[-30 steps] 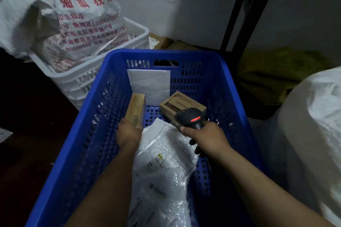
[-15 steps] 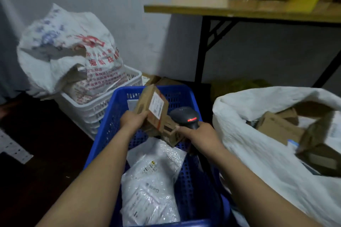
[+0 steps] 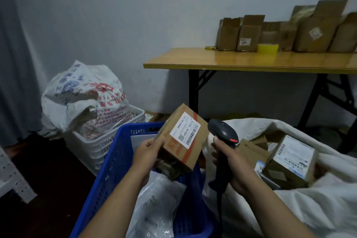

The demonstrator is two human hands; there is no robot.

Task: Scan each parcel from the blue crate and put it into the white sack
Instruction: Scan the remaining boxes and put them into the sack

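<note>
My left hand [image 3: 147, 151] grips a brown cardboard parcel [image 3: 180, 141] above the blue crate [image 3: 108, 172], its white barcode label turned up and to the right. My right hand [image 3: 229, 162] holds a black handheld scanner [image 3: 222, 131] just right of the parcel, its red light lit. In the crate lie a clear plastic mailer [image 3: 154, 205] and a white envelope [image 3: 139, 138]. The white sack [image 3: 318, 205] stands open on the right with several cardboard boxes [image 3: 291, 156] inside.
A white crate [image 3: 100, 141] holding a printed woven bag [image 3: 85, 94] stands behind the blue crate on the left. A wooden folding table [image 3: 251, 62] with several cardboard boxes and a yellow tape roll [image 3: 268, 48] stands at the back right. Dark floor lies on the left.
My left hand has lifted the cardboard parcel out of the blue crate and turned its label towards the scanner. My view has risen, showing the table top and the sack.
</note>
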